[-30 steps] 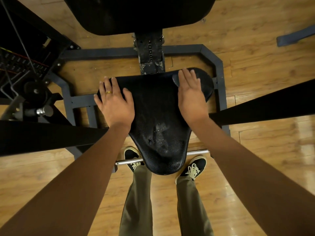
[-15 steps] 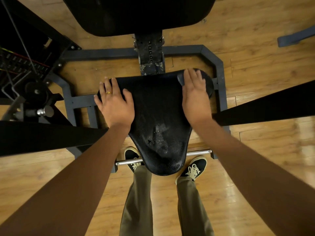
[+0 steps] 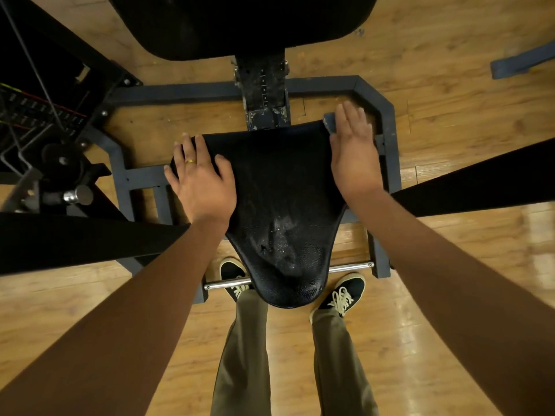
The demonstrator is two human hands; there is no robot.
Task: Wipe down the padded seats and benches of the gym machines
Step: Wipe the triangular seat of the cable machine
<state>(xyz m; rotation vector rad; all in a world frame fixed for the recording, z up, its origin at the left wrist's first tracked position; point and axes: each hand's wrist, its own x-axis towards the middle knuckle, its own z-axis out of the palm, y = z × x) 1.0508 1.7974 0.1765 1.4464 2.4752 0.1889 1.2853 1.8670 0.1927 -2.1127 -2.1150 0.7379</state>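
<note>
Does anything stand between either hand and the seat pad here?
Nothing visible blocks them. The left hand lies flat on the far left corner of the seat pad; the right hand presses its far right corner, with only what looks like a grey cloth under its fingers.

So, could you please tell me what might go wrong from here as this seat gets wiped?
The cloth under the right hand sits at the far right corner of the seat, so it may slip off onto the grey frame. The scuffed patch near the seat front could snag the cloth or soak up moisture.
</note>
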